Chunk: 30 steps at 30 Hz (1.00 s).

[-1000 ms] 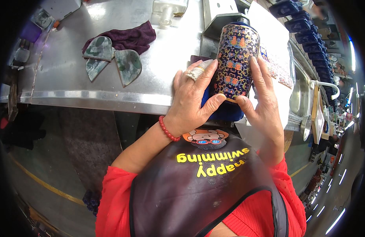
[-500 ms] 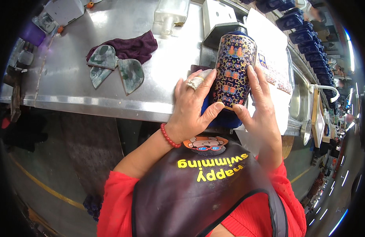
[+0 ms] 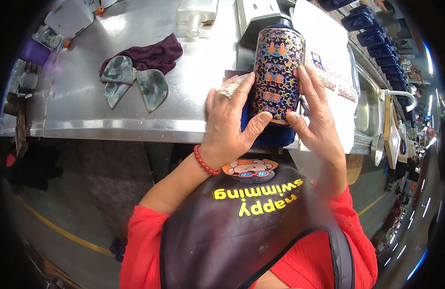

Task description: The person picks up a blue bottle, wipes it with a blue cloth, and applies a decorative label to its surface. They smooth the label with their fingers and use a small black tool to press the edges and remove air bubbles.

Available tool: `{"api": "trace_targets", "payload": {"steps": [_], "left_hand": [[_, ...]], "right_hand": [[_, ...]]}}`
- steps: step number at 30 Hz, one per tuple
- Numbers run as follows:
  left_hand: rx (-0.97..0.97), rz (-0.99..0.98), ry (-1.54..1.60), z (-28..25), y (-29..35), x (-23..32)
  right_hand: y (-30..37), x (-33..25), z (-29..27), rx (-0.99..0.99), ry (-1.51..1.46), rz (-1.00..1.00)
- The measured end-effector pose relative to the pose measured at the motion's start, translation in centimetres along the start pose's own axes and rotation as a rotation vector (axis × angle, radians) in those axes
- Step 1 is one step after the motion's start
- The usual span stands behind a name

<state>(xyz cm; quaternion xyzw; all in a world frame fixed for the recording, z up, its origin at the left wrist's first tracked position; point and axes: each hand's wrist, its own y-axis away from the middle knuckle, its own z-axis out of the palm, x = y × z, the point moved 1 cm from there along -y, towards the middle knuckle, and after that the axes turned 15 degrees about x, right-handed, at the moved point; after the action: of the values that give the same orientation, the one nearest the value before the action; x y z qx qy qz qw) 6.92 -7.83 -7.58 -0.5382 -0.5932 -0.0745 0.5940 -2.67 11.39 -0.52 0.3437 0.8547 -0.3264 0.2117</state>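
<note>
A dark blue bottle (image 3: 278, 72) with a dense gold, red and orange floral pattern lies with its neck away from me. Its base end rests on a blue cloth pad (image 3: 275, 137) by the bench edge. My left hand (image 3: 234, 113) is against the bottle's left side, thumb near the base and fingers along the flank. Something whitish, like a cloth or wrap (image 3: 230, 86), sits on its fingers. From the right, my right hand (image 3: 321, 118) presses its fingertips along the flank, thumb at the lower corner. The bottle is held between both hands.
On the metal bench (image 3: 87, 106) lie green-grey marbled curved scrapers (image 3: 152, 89) and a purple cloth (image 3: 157, 53). A clear glass bottle (image 3: 196, 17) and a white box (image 3: 258, 9) stand farther back. Printed pattern sheets (image 3: 328, 62) and a sink (image 3: 363, 115) are at right, with several blue bottles (image 3: 376, 45) beyond.
The whole view has shifted slightly, so bench, bottle and hands appear a little farther left and up. Both hands keep about the same hold on the bottle.
</note>
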Motion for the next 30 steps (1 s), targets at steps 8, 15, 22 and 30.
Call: {"api": "trace_targets", "payload": {"steps": [8, 15, 22, 30], "left_hand": [[-0.015, -0.011, -0.02, 0.2, 0.1, 0.0], [-0.067, -0.081, -0.054, -0.2, -0.1, 0.6], [-0.091, -0.105, -0.08, -0.3, -0.1, 1.0], [-0.103, -0.162, -0.033, -0.4, -0.3, 1.1]], "right_hand": [[0.0, 0.2, 0.1, 0.004, -0.018, 0.0], [-1.9, 0.6, -2.2, 0.077, 0.054, -0.115], [-12.2, -4.4, -2.7, -0.476, 0.096, -0.356], [-17.7, -3.1, 0.0, -0.505, 0.31, -0.391]]}}
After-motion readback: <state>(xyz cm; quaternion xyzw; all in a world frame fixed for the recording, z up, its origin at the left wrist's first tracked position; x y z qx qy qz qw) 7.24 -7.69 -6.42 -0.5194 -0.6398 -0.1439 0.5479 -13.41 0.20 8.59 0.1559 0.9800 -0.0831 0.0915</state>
